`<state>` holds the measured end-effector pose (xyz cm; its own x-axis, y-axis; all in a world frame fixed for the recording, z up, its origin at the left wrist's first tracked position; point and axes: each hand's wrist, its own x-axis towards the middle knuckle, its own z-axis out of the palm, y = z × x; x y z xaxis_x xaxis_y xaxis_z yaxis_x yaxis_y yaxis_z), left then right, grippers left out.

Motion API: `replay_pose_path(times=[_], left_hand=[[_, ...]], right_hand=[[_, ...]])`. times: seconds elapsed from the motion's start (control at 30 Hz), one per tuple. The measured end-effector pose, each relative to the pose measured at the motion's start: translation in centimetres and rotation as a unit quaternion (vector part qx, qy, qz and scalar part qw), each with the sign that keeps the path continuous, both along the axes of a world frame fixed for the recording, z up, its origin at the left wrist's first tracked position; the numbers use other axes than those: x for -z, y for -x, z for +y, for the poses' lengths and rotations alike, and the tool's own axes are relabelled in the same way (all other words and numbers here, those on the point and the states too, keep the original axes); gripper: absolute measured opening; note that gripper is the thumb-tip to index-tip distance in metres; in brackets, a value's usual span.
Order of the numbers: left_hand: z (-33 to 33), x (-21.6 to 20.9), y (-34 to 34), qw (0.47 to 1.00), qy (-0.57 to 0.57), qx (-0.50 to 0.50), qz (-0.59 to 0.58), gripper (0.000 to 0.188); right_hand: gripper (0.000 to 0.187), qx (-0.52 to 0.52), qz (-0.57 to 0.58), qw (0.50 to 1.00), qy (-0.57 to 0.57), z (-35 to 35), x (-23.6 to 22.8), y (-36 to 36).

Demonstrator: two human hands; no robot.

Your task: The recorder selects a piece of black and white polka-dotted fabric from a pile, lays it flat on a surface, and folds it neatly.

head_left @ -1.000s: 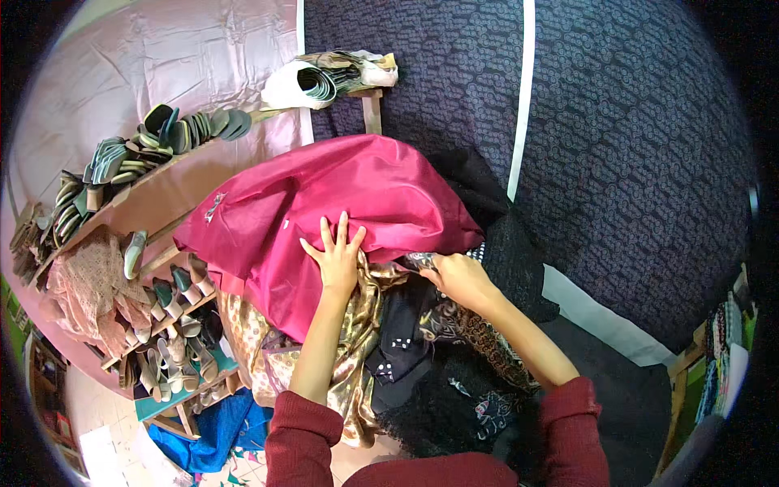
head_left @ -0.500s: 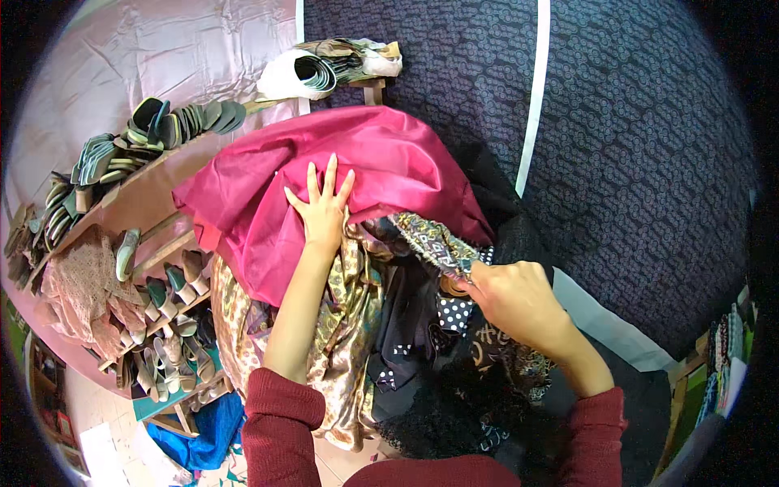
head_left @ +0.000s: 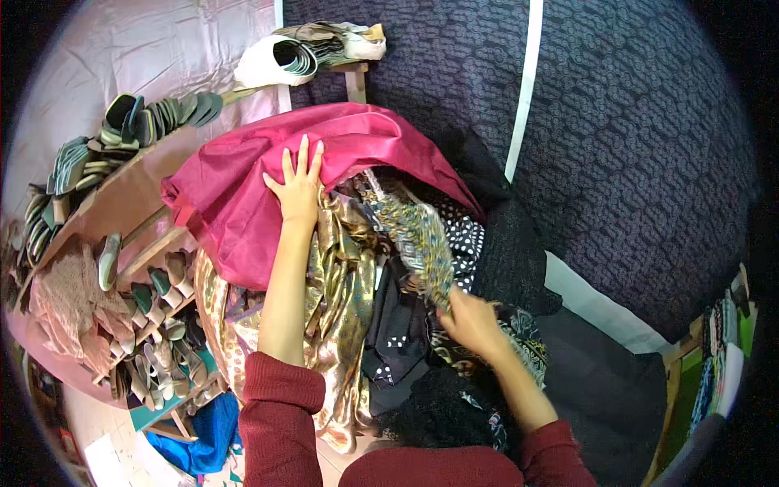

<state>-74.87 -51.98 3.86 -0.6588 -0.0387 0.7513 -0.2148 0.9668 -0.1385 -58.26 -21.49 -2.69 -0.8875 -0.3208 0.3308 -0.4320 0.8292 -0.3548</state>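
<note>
My left hand [head_left: 297, 185] lies flat with fingers spread on a magenta cloth [head_left: 243, 195], pushing it back over a pile of fabrics. My right hand [head_left: 471, 321] grips a strip of patterned blue, green and gold cloth [head_left: 418, 235] that stretches from the pile toward me. Under the magenta cloth lie a shiny gold fabric [head_left: 341, 292], a black cloth with white dots [head_left: 398, 341] and a dark lacy fabric [head_left: 511, 252]. Both sleeves are dark red.
A wooden shelf [head_left: 122, 203] at the left holds rows of shoe soles and sandals [head_left: 154, 118]. More soles sit on a stand [head_left: 308, 53] at the top. A dark patterned cloth [head_left: 633, 146] hangs behind the pile. Blue fabric [head_left: 207, 426] lies on the floor.
My left hand has pushed the magenta cloth up and away, uncovering the fabrics below. My right hand has pulled the patterned strip out of the pile toward me.
</note>
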Motion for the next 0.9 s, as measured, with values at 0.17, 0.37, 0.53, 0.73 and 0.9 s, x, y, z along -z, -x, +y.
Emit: replay_pose_path(times=[0.17, 0.37, 0.53, 0.73, 0.9], left_hand=[[-1.1, -0.7, -0.8, 0.998, -0.01, 0.027, -0.051, 0.081], [1.5, -3.1, -3.7, 0.966, -0.082, 0.119, -0.212, 0.115], [-0.8, -3.7, -5.4, 0.933, -0.184, 0.181, -0.252, 0.107], [3.9, -5.5, -8.5, 0.923, -0.176, 0.102, -0.327, 0.139], [8.4, -0.6, -9.7, 0.982, -0.09, 0.033, -0.162, 0.14]], right_hand=[[0.076, 0.075, 0.103, 0.991, -0.03, 1.6, 0.6, -5.1], [0.065, 0.152, -0.088, 0.983, 0.055, 5.5, 3.6, -9.1], [0.049, -0.19, -0.116, 0.931, 0.289, -5.2, 4.1, -7.4], [0.063, -0.372, -0.155, 0.915, -0.033, -13.6, 0.9, -2.9], [0.03, -0.115, -0.137, 0.957, 0.227, -4.7, 0.0, 3.0]])
